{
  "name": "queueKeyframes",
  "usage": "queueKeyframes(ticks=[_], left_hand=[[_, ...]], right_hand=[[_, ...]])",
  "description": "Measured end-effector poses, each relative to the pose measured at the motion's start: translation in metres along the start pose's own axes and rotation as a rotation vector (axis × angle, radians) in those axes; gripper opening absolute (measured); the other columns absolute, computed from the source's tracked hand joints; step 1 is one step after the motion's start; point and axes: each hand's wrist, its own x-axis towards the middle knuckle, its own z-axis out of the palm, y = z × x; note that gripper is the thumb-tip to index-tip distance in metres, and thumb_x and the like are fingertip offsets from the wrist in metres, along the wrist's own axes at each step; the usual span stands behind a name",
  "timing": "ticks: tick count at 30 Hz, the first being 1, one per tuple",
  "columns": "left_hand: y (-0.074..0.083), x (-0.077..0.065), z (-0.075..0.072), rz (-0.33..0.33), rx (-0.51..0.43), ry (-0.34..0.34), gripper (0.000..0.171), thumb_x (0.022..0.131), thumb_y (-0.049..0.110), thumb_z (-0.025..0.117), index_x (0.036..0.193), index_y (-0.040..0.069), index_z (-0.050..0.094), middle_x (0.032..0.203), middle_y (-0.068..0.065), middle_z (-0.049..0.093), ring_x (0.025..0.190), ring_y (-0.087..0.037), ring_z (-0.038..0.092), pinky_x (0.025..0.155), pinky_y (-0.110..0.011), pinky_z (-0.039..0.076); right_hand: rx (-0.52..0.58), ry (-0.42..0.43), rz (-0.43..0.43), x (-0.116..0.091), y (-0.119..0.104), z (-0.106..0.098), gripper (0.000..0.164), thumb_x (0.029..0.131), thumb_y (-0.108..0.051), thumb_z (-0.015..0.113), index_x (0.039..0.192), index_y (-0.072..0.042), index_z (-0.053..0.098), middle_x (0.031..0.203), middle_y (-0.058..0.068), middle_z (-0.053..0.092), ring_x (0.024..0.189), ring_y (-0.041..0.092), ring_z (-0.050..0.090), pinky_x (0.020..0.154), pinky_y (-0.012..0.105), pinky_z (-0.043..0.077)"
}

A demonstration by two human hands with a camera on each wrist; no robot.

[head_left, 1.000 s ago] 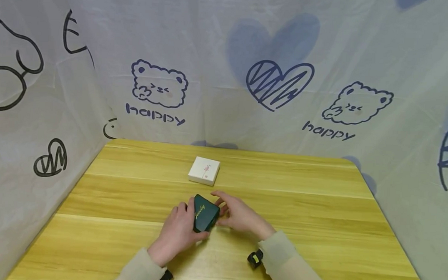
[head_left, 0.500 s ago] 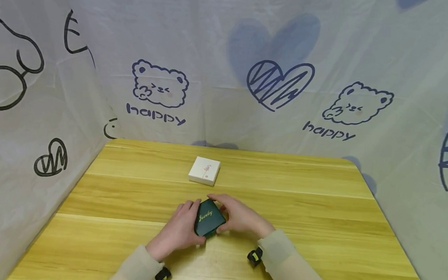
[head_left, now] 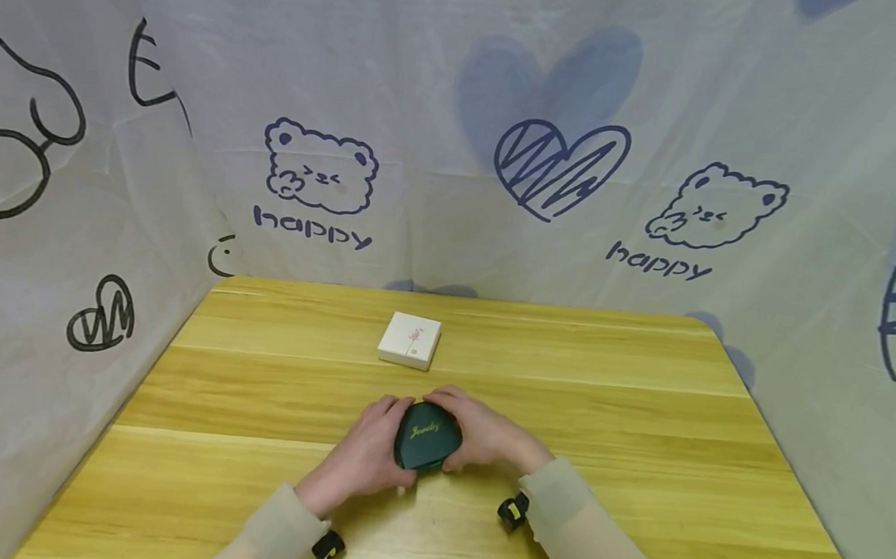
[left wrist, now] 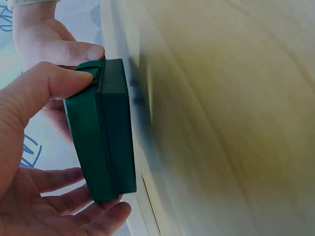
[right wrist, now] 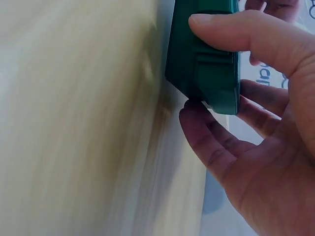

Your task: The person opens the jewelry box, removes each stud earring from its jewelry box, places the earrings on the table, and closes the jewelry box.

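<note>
Green box (head_left: 428,437), "Jewelry" lettered on top, is held between both hands over the table (head_left: 635,454); from here I cannot tell whether it touches. Left hand (head_left: 365,455) grips its left side, thumb at the near edge; right hand (head_left: 490,431) grips the right side likewise. White box (head_left: 409,341) lies beyond, on the table. Printed cloth (head_left: 441,87) hangs behind.

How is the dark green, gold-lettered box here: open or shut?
Shut. In the left wrist view, the box shows two halves meeting, no visible gap.
</note>
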Motion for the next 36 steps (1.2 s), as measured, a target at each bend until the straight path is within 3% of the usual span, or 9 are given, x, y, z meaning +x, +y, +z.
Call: queueKeyframes(ticks=[10,16,25,36], left_hand=[[0.005,0.011,0.004,-0.074,-0.093,-0.05,0.094,0.065,0.035,0.079,0.138,-0.002,0.031,0.122,-0.015,0.043,0.102,-0.023,0.049,0.085,-0.038,0.044],[0.011,0.02,0.007,-0.042,-0.131,-0.108,0.092,0.069,0.034,0.077,0.14,-0.001,0.028,0.125,-0.016,0.042,0.106,-0.024,0.048,0.088,-0.039,0.042],[0.016,0.034,0.018,-0.008,-0.144,-0.141,0.09,0.07,0.032,0.076,0.14,0.002,0.028,0.127,-0.015,0.042,0.11,-0.024,0.047,0.092,-0.039,0.039],[0.011,0.042,0.027,0.023,-0.127,-0.161,0.088,0.07,0.031,0.077,0.138,-0.002,0.031,0.125,-0.014,0.043,0.11,-0.023,0.046,0.091,-0.038,0.04]], right_hand=[[0.026,0.11,0.081,-0.022,0.009,-0.01,0.092,0.058,-0.02,0.085,0.136,-0.008,0.039,0.131,-0.001,0.038,0.109,0.013,0.044,0.089,0.033,0.04],[0.023,0.152,0.123,-0.035,0.014,-0.013,0.091,0.059,-0.023,0.084,0.136,-0.006,0.039,0.131,0.002,0.038,0.109,0.016,0.045,0.088,0.035,0.041],[0.002,0.203,0.153,-0.048,0.022,-0.017,0.089,0.06,-0.02,0.084,0.135,-0.004,0.04,0.13,0.006,0.039,0.11,0.02,0.046,0.09,0.039,0.039],[-0.02,0.17,0.164,-0.05,0.027,-0.015,0.088,0.061,-0.024,0.083,0.135,-0.003,0.04,0.127,0.005,0.041,0.108,0.018,0.046,0.09,0.037,0.04]])
